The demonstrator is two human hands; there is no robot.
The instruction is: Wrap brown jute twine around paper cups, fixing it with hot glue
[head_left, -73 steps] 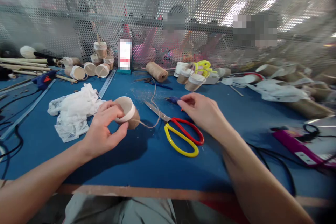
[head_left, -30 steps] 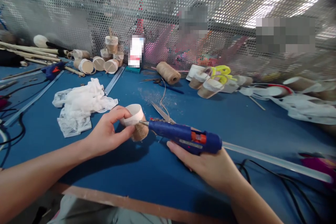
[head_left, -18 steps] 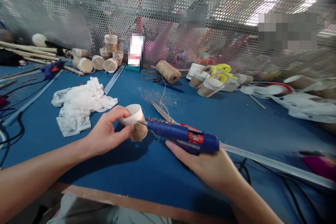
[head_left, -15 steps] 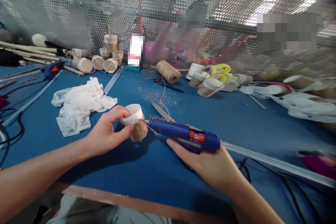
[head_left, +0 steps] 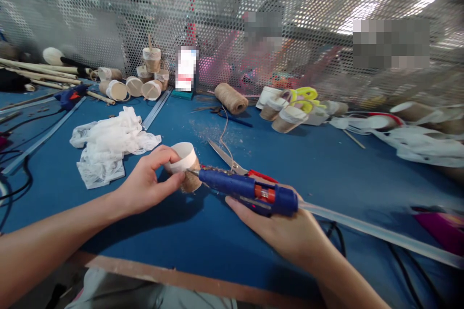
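My left hand (head_left: pixel 155 178) pinches the rim of a small white cup (head_left: pixel 185 152), fingers inside and thumb outside. Brown twine (head_left: pixel 191 182) wraps the cup's lower part. In my right hand (head_left: pixel 279 227) is a blue hot glue gun (head_left: pixel 232 186), its nozzle at the cup's side close to my left thumb. A long clear glue stick (head_left: pixel 348 219) runs out of the gun's back. Behind the gun lie scissors (head_left: pixel 232 159) with red handles, partly hidden by it. My right fingers are mostly hidden under the gun.
White lace fabric (head_left: pixel 112 142) lies crumpled at left. Toward the mesh screen stand several twine-wrapped cups (head_left: pixel 151 89), a phone (head_left: pixel 185 70) and a twine spool (head_left: pixel 230 98). Further right are more cups (head_left: pixel 288 119) with yellow ribbon. Another glue gun (head_left: pixel 70 97) rests at far left; black cables (head_left: pixel 402 260) lie at right.
The glue gun in my right hand has shifted left, its nozzle moving along the cup toward my left thumb. More of the scissors' red handle shows. My left hand has barely moved.
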